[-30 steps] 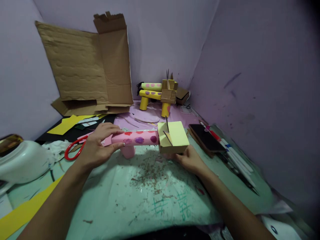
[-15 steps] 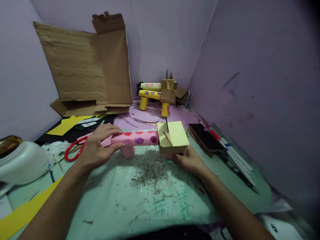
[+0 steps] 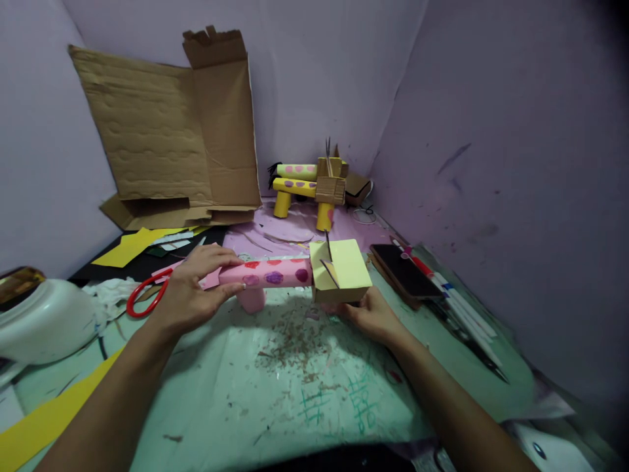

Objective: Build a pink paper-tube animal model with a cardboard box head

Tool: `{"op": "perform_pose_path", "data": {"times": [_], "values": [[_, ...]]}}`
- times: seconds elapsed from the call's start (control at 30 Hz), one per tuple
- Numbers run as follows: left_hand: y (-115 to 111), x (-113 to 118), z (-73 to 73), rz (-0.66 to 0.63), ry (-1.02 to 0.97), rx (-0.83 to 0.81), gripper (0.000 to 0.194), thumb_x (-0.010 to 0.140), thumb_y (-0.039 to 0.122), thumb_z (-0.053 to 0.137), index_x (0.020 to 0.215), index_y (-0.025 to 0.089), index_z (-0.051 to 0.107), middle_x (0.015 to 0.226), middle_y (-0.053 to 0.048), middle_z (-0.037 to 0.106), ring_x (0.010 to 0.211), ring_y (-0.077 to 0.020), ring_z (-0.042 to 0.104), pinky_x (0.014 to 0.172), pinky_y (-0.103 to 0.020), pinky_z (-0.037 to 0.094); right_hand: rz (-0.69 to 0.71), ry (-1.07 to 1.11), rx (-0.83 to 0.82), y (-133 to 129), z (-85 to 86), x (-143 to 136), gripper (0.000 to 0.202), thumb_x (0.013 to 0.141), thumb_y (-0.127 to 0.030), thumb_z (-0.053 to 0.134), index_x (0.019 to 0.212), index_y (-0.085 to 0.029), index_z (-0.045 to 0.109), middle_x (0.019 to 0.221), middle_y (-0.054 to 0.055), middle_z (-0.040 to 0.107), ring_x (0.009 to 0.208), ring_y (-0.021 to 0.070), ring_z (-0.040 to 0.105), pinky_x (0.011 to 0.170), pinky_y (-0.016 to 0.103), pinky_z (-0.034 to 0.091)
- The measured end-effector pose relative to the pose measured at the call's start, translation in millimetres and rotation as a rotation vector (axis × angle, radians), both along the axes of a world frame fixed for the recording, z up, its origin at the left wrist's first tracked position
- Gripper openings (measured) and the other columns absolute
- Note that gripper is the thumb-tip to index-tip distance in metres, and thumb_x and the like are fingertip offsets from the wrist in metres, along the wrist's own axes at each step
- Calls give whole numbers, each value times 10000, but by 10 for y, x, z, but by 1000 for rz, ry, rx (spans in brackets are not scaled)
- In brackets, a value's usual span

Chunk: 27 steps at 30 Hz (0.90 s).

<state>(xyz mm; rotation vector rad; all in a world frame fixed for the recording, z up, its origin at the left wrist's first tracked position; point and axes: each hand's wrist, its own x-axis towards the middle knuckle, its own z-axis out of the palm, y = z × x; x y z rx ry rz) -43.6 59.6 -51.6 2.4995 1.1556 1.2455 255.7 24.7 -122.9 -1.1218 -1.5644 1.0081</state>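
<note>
A pink paper tube [image 3: 275, 273] with red and purple spots lies level on short pink legs above the green table cover. My left hand [image 3: 199, 285] grips its left end between thumb and fingers. At the tube's right end sits a pale yellow box [image 3: 341, 269] with thin dark pieces standing on its top. My right hand [image 3: 366, 314] is closed at the box's lower right; its fingertips are partly hidden beneath the box, near a pink leg.
Behind stand yellow spotted tube figures [image 3: 295, 185] and an opened cardboard box [image 3: 196, 131]. Red-handled scissors [image 3: 147, 293] and a white pot [image 3: 54, 321] are at left. A phone [image 3: 407, 271] and pens [image 3: 466, 311] lie at right. Brown scraps [image 3: 295, 347] litter the table cover [image 3: 236, 406].
</note>
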Motion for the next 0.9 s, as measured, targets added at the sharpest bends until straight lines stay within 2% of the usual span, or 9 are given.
{"op": "perform_pose_path", "data": {"times": [0.67,0.77,0.9], "values": [[-4,-2,-12,-4,8,-5,272,705,367,697,920,211,640,937,-56,673,998,-243,579,943,-463,422,7,28,0,-8,-6,-7,333,666,-228,707,986,-181,631,973,66,694,877,249,635,830,394,490],[-4,1,-9,-1,4,-1,276,700,378,698,912,212,644,931,-54,676,991,-247,583,937,-455,428,7,24,-5,-15,9,-13,319,664,-236,707,971,-192,636,942,53,705,865,253,639,829,404,492],[-6,2,-5,0,6,-10,273,701,375,697,912,211,642,935,-54,676,998,-250,582,933,-452,429,2,24,0,-18,15,-16,338,667,-228,700,998,-215,634,995,45,697,918,259,630,845,401,486]]}}
